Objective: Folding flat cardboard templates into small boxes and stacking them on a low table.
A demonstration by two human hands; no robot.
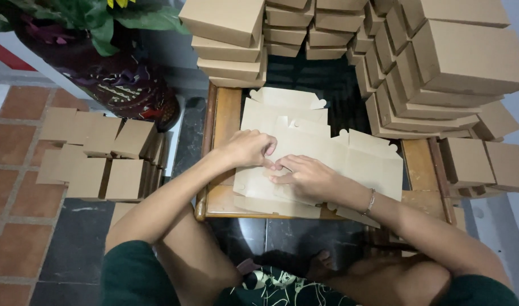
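both grips, left hand (249, 148) and right hand (305, 177), press fingertips flat on tan die-cut cardboard box blank (305, 141) mid wooden tabletop (226, 113), pinching nothing.

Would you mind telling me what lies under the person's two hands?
Both the left hand and right hand press on flat unfolded cardboard box blanks, lying on a small wooden table. How many blanks are stacked is hidden.

Soft, even indoor light is falling from above, casting faint shadows beneath the pale flat cardboard sheets (305, 153). Wide-angle distortion is bending the stacked brown cardboard boxes (441, 62) outward at the edges. Focus is staying sharp centrally, without glare.
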